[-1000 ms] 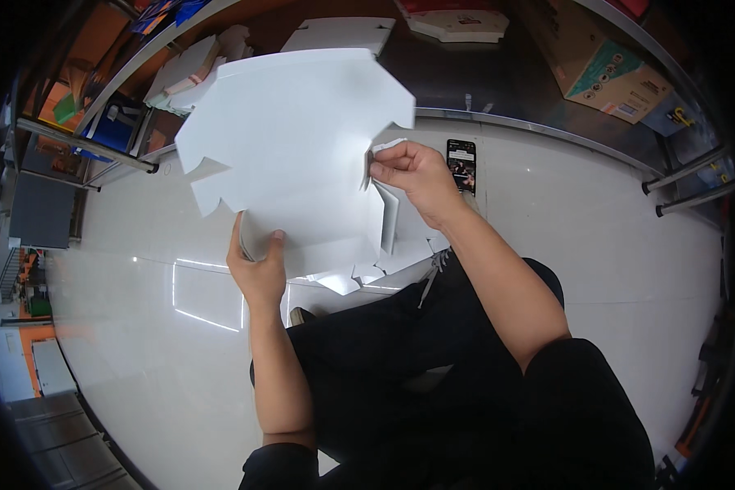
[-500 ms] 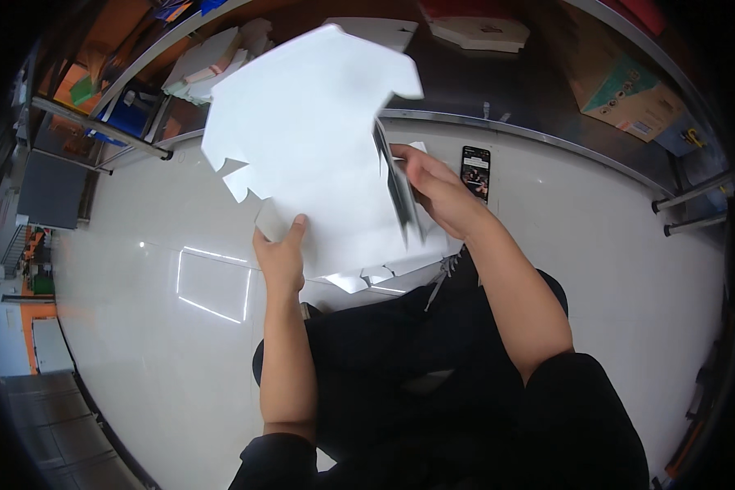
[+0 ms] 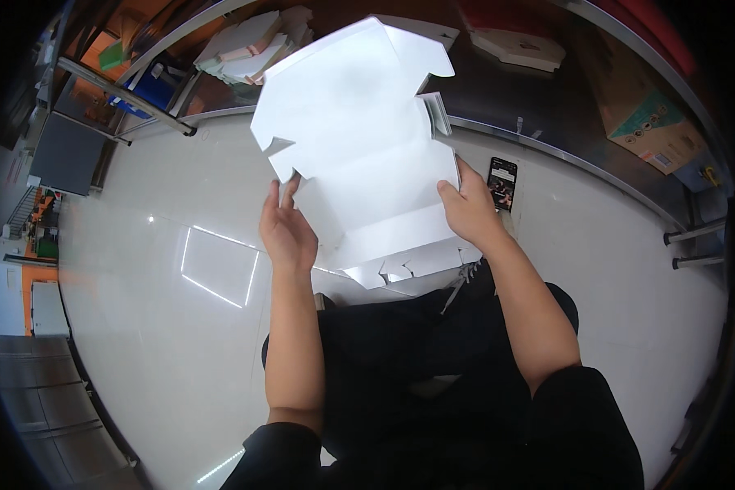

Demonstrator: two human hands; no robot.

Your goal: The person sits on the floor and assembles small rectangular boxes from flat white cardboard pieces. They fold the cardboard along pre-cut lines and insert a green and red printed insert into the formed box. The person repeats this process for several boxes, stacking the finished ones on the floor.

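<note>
A white die-cut cardboard box blank [image 3: 355, 122], partly folded, tilts up in front of me with its broad lid panel away from me. Its slotted front flap [image 3: 408, 265] hangs near my knees. My right hand [image 3: 475, 211] grips the right side wall, thumb on the inner face and fingers behind. Beside the left edge, my left hand [image 3: 290, 233] is turned palm inward, fingers stretched up and apart. Its fingertips reach a small left tab; whether they press on it I cannot tell. A folded side flap [image 3: 435, 113] sticks out at the upper right.
A phone [image 3: 502, 184] with a lit screen lies on the glossy tiled floor [image 3: 155, 269], right of my right hand. Beyond is a low metal shelf with stacked flat cardboard [image 3: 249, 45] and a brown carton [image 3: 657, 122]. Metal shelf legs [image 3: 698, 245] stand at right.
My left hand has let go of the box blank's left side and opened beside it. My right hand has shifted its hold, thumb now over the right wall. The blank appears further right.
</note>
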